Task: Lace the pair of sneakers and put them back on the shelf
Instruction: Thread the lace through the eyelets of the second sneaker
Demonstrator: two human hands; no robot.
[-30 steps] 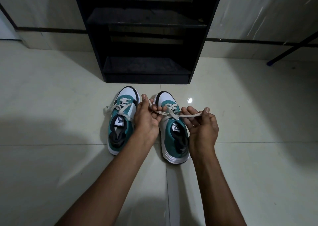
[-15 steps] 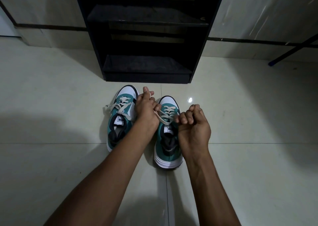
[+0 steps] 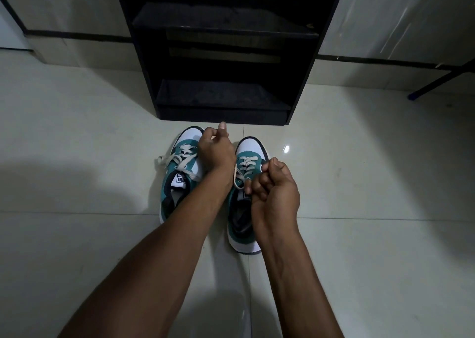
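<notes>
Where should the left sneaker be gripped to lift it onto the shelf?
Grip the left sneaker at its heel collar, coming from above and behind. The heel points toward the person, the opening faces up, and the toe already points at the shelf, so it can go straight in. This is a judgement only.

Pale tiled floor carries two sneakers and black shelf.

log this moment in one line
stage: lacing right sneaker | both hands pulling lace | left sneaker laced | shelf empty
</notes>
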